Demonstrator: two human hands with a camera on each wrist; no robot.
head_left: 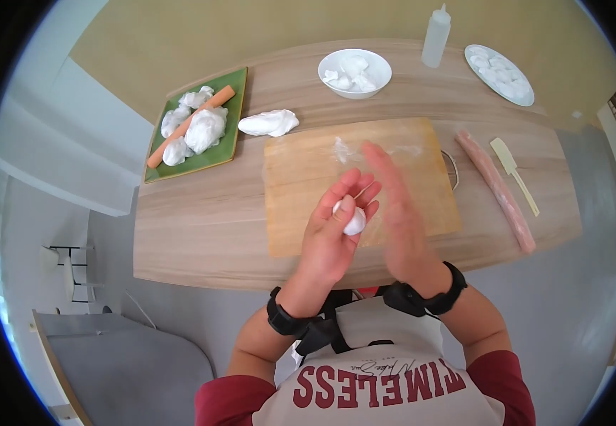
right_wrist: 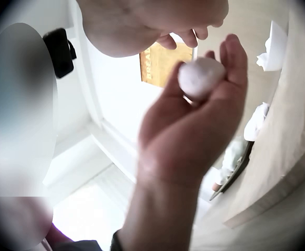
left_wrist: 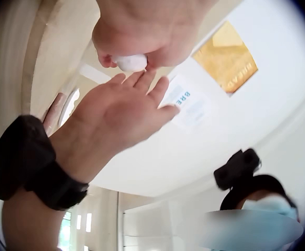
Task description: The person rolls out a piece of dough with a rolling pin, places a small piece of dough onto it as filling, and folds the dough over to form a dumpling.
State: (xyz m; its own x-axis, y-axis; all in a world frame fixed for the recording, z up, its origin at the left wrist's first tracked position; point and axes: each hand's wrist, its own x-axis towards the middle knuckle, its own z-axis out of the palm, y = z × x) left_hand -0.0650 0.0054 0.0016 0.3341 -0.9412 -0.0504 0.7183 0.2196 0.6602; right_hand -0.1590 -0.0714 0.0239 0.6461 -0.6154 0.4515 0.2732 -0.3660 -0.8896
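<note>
A round white ball, dough-like (head_left: pixel 355 221), sits in the left hand (head_left: pixel 331 231), whose thumb and fingers curl round it above the near part of the wooden board (head_left: pixel 301 213). Close beside it the right hand (head_left: pixel 402 220) is held up with straight fingers, blurred in the head view and holding nothing. In the right wrist view the ball (right_wrist: pixel 201 78) rests between the thumb and fingers of the left hand (right_wrist: pixel 189 120). The left wrist view shows the ball (left_wrist: pixel 130 63) above the spread fingers of the right hand (left_wrist: pixel 118 112).
A green tray (head_left: pixel 233 131) with wrapped white lumps and an orange stick (head_left: pixel 191 126) stands at the left, a white bundle (head_left: pixel 269 123) beside it. Behind are a white bowl (head_left: pixel 329 82), a bottle (head_left: pixel 436 39) and a plate (head_left: pixel 524 96). A pinkish roll (head_left: pixel 496 190) and spatula (head_left: pixel 510 165) lie right.
</note>
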